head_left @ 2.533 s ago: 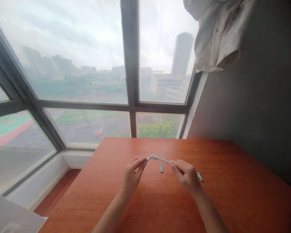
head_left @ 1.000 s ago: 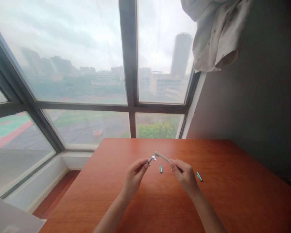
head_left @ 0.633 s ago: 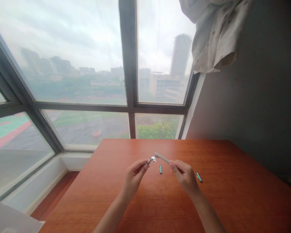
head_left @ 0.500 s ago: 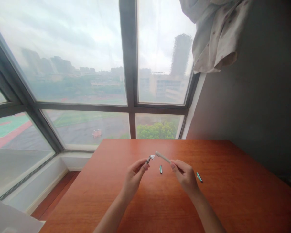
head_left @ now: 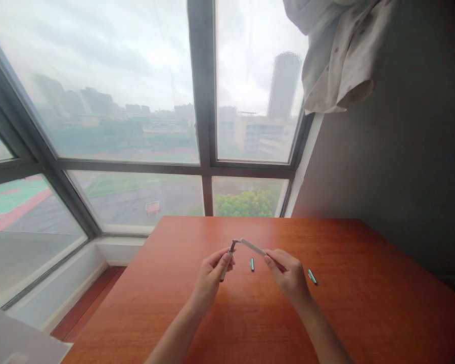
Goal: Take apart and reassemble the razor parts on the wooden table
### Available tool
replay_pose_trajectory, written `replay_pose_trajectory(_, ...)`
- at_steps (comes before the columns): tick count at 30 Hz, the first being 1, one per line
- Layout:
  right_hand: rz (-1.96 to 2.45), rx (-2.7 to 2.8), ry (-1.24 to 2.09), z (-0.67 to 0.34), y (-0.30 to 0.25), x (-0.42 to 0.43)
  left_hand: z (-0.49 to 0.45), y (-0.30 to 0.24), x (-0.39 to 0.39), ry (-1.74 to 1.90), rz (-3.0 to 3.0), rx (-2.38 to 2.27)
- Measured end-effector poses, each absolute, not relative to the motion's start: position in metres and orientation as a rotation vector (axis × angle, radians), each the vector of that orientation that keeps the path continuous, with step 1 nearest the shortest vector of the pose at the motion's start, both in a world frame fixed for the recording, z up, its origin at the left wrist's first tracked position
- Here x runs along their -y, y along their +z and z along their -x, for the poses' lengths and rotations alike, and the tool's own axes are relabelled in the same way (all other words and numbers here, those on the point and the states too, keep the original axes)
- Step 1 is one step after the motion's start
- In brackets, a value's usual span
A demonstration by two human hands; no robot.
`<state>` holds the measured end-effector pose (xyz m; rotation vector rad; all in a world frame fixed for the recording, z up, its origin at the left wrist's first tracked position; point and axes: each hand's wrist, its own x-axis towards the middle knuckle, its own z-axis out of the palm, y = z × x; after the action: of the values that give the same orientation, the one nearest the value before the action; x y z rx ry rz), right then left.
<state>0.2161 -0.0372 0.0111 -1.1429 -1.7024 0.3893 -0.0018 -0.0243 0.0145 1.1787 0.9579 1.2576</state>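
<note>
The left hand (head_left: 209,275) partly covered the razor handle (head_left: 223,274), and the right hand (head_left: 291,275) hid the near end of the pale stick (head_left: 253,246); contact between the two was too small to judge. The lower edge cut off both forearms (head_left: 176,326) and the table (head_left: 250,323), the upper edge the garment (head_left: 337,60); buildings (head_left: 94,100) appeared blurred.

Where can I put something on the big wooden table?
The red-brown wooden table has room between its left edge and the left hand, between the forearms, and right of the small green-and-black bar beside the right hand. It's crowded between the hands, which hold a pale, dark-tipped handle and a thin pale rod near another green-and-black bar.
</note>
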Motion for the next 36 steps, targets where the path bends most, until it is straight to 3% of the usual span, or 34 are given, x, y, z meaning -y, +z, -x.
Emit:
replay_pose_trajectory(20, 1.156, 1.698, 0.427, -0.211, 0.013, 0.038, 0.002, 0.017, 0.024, 1.232, -1.207, -0.983)
replay_pose_trajectory(36, 1.205, 1.638, 0.64, -0.2, 0.007, 0.038, 0.002, 0.014, 0.023, 1.371, -1.239, -1.03)
